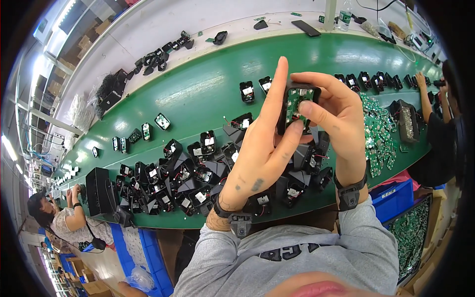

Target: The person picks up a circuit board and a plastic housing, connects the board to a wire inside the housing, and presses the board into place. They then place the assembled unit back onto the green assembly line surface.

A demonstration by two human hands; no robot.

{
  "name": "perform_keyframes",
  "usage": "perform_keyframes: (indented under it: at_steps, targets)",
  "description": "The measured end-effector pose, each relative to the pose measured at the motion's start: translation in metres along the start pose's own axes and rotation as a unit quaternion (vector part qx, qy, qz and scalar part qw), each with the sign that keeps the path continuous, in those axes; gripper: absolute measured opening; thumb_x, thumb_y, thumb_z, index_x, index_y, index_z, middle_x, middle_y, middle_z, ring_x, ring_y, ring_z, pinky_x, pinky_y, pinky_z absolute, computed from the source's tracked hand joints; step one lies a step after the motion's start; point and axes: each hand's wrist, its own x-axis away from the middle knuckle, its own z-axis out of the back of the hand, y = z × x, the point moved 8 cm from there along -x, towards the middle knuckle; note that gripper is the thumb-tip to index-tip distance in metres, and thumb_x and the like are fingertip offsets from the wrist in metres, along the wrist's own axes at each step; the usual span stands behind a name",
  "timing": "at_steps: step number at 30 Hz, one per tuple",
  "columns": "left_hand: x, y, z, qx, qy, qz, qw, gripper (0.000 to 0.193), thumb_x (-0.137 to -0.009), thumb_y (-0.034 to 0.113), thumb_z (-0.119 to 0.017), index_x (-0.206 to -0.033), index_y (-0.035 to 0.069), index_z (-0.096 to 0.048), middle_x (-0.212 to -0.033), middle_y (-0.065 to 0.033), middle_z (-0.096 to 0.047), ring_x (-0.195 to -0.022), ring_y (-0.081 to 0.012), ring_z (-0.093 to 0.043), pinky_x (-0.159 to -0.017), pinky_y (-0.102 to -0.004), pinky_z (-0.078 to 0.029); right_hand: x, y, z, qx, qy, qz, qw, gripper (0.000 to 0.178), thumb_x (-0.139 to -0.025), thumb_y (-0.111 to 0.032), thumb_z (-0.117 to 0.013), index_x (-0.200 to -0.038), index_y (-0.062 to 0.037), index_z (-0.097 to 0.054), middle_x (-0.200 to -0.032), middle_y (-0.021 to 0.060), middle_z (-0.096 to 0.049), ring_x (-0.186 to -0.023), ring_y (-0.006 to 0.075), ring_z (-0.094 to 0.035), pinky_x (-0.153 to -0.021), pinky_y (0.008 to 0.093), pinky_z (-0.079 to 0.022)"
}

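Raised over the bench, a small black plastic housing with a green circuit board [294, 105] in its mouth sits between my two hands. My left hand [264, 148] supports it from the left, index finger stretched up along its side and thumb tip against the lower part of the board. From the right, my right hand [341, 111] curls its fingers around the far edge and presses its thumb on the board's face. The palms hide the housing's underside. Below my hands lies a crowd of open black housings [198, 173] with white parts and red wires inside.
A heap of loose green circuit boards [377, 133] lies on the green bench [198, 89] to the right, beside a box of small metal parts [408, 123]. At far left stands a black box [100, 190]. Blue bins [393, 200] sit below the edge. Co-workers flank both ends.
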Motion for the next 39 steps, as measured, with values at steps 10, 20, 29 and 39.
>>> perform_keyframes:
  at_steps: [10, 20, 29, 39]
  targets:
    - [-0.001, -0.005, 0.002, -0.057, -0.018, 0.001, 0.998, 0.063, -0.095, 0.003, -0.046, -0.15, 0.011, -0.016, -0.117, -0.0136, -0.056, -0.081, -0.019, -0.067, -0.072, -0.0306, -0.057, -0.004, 0.003, 0.011, -0.025, 0.034, 0.024, 0.999, 0.035, -0.085, -0.003, -0.066, -0.119, 0.0008, -0.056, -0.097, 0.0064, -0.066, -0.083, 0.0089, -0.06, -0.064, 0.02, -0.047]
    - [-0.005, -0.003, 0.002, -0.096, -0.003, -0.022, 0.995, 0.058, -0.095, -0.002, -0.041, -0.149, 0.007, -0.022, -0.122, -0.0125, -0.055, -0.06, -0.0108, -0.061, -0.055, -0.023, -0.052, 0.001, -0.004, 0.013, 0.019, 0.071, 0.038, 0.997, 0.034, -0.085, 0.0, -0.064, -0.118, 0.0, -0.056, -0.098, 0.0056, -0.065, -0.083, 0.0069, -0.06, -0.064, 0.0184, -0.047]
    - [-0.004, -0.001, 0.004, -0.191, 0.024, -0.121, 0.974, 0.055, -0.095, 0.002, -0.043, -0.148, 0.007, -0.027, -0.121, -0.0111, -0.056, -0.057, -0.0036, -0.052, -0.05, -0.0178, -0.045, 0.005, -0.012, 0.009, 0.02, 0.077, 0.075, 0.994, 0.033, -0.084, 0.004, -0.064, -0.115, -0.0017, -0.057, -0.095, 0.0052, -0.065, -0.078, 0.0061, -0.06, -0.06, 0.0178, -0.048]
    - [-0.01, -0.014, 0.016, 0.004, 0.057, 0.038, 0.998, 0.058, -0.096, 0.009, -0.045, -0.149, 0.01, -0.021, -0.096, -0.0144, -0.062, -0.058, -0.0109, -0.057, -0.053, -0.0226, -0.05, -0.005, 0.01, 0.006, -0.038, -0.007, -0.006, 0.999, 0.041, -0.091, -0.012, -0.06, -0.129, -0.0037, -0.05, -0.11, 0.0085, -0.062, -0.092, 0.0098, -0.057, -0.076, 0.0236, -0.048]
